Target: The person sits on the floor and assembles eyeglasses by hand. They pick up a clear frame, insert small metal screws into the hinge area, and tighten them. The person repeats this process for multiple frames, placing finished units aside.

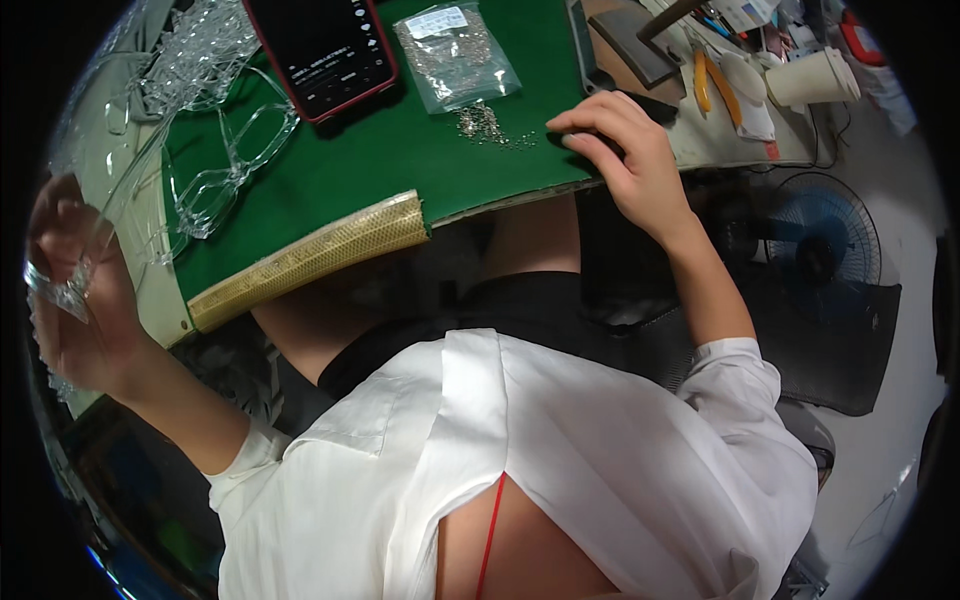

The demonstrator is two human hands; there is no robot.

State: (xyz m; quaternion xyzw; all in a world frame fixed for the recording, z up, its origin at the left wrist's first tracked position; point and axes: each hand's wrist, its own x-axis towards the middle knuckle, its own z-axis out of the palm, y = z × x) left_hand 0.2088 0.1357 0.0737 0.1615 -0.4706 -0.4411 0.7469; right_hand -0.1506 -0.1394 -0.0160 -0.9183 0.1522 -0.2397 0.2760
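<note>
At the far left, my left hand (88, 310) is raised with its fingers curled around a clear plastic piece (62, 290), which looks like part of an eyeglass frame; its full shape is hard to make out. My right hand (635, 155) rests over the mat's front edge, with thumb and forefinger nearly together; anything tiny between the tips does not show. Just left of those fingertips lies a small heap of tiny metal screws (482, 126). Behind it is a clear zip bag (458, 55) of similar bits. Clear eyeglass frames (238, 172) lie on the green mat (350, 155).
A tangled pile of clear plastic parts (205, 55) sits at the back left beside a phone (325, 55). A gold textured strip (315, 258) covers the front edge. Orange-handled pliers (703, 82) and a white cup (815, 78) stand right; a fan (822, 245) is below.
</note>
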